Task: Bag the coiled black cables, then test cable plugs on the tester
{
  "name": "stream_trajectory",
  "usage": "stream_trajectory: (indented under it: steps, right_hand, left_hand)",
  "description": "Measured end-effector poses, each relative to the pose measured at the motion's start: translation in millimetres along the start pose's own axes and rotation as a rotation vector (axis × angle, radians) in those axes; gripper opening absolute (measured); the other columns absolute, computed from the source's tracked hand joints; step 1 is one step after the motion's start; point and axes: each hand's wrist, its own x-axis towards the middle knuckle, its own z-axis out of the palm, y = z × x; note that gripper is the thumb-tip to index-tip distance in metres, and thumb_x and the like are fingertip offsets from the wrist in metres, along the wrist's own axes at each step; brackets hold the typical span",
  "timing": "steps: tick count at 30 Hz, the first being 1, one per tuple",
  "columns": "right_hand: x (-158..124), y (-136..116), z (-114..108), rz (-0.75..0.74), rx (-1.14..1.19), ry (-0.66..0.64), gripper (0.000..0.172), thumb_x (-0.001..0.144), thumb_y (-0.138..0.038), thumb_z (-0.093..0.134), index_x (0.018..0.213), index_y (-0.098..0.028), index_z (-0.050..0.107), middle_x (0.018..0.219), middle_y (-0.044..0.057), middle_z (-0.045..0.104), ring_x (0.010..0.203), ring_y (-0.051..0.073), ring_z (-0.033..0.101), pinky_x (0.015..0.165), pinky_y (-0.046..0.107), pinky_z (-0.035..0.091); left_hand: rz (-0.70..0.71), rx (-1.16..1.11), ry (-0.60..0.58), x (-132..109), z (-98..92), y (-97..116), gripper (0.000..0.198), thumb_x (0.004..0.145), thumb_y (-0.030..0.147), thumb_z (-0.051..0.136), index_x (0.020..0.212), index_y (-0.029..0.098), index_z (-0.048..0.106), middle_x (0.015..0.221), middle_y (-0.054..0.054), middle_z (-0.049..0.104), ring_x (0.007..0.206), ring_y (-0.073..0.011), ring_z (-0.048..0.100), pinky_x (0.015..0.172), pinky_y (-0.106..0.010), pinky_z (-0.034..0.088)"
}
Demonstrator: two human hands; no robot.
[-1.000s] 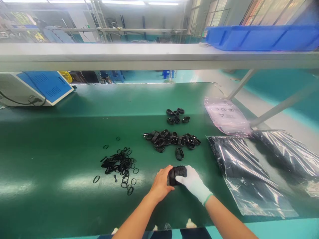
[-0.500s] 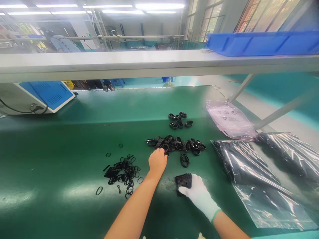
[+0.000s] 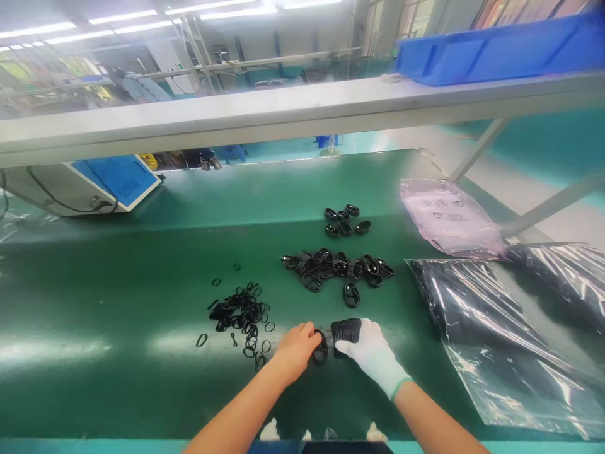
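My bare left hand pinches a black oval ring, held on edge just left of a stack. My right hand, in a white glove, is wrapped round that stack of black oval rings, lined up side by side on the green table. A small gap shows between the single ring and the stack. Beyond my hands lies a pile of black oval rings, with one loose ring in front of it. To the left, many thin black bands lie in a tangled heap.
Clear plastic bags of black parts and a pinkish printed bag lie on the right. Several more rings sit farther back. A white shelf crosses above, carrying a blue bin. A blue-and-white machine stands back left.
My left hand has come back from the pile toward me, bringing one black oval ring beside the stack. My right hand still holds the stack. The camera view has tilted slightly.
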Motion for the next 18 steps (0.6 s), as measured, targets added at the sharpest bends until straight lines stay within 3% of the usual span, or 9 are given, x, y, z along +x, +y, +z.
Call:
stream_trajectory:
  steps: [3, 5, 7, 13, 18]
  right_hand:
    - [0, 1, -1, -0.023, -0.008, -0.007, 0.054, 0.061, -0.043, 0.064, 0.105, -0.015, 0.048, 0.108, 0.014, 0.048, 0.097, 0.029, 0.057, 0.082, 0.038, 0.045]
    - [0, 2, -1, -0.033, -0.009, -0.005, 0.056, 0.06, -0.043, 0.064, 0.105, -0.014, 0.048, 0.108, 0.016, 0.048, 0.097, 0.031, 0.058, 0.083, 0.039, 0.045]
    - [0, 3, -1, -0.045, -0.003, -0.003, 0.057, 0.06, -0.043, 0.064, 0.105, -0.013, 0.048, 0.108, 0.017, 0.048, 0.098, 0.031, 0.057, 0.083, 0.039, 0.045]
    - [-2, 6, 0, -0.066, 0.028, 0.015, 0.055, 0.061, -0.043, 0.063, 0.105, -0.014, 0.048, 0.108, 0.016, 0.049, 0.096, 0.028, 0.058, 0.08, 0.037, 0.046]
    - [-2, 7, 1, -0.066, 0.021, 0.03, 0.055, 0.061, -0.04, 0.062, 0.108, -0.015, 0.049, 0.109, 0.015, 0.049, 0.098, 0.027, 0.058, 0.082, 0.035, 0.046]
  left_hand:
    - [-0.138, -0.048, 0.02, -2, 9.2, 17, 0.062, 0.063, 0.014, 0.066, 0.122, 0.022, 0.047, 0.119, -0.008, 0.052, 0.1, -0.0273, 0.053, 0.083, -0.038, 0.043]
    - [-0.213, -0.088, 0.023, 0, 14.2, 26, 0.085, 0.051, 0.011, 0.075, 0.129, 0.014, 0.041, 0.124, -0.015, 0.049, 0.106, -0.0351, 0.05, 0.088, -0.045, 0.042]
    - [-0.252, -0.149, 0.034, 1, 18.9, 30, 0.087, 0.05, 0.004, 0.073, 0.13, 0.01, 0.041, 0.124, -0.017, 0.05, 0.108, -0.0361, 0.049, 0.09, -0.046, 0.041]
    - [-0.235, -0.434, 0.11, -4, 32.0, 22, 0.081, 0.063, 0.02, 0.07, 0.134, 0.025, 0.033, 0.123, -0.004, 0.051, 0.107, -0.017, 0.052, 0.091, -0.024, 0.041]
    - [-0.222, -0.552, 0.125, 3, 42.7, 16, 0.082, 0.06, 0.022, 0.074, 0.132, 0.035, 0.036, 0.111, -0.003, 0.053, 0.104, -0.0211, 0.052, 0.091, -0.032, 0.041]
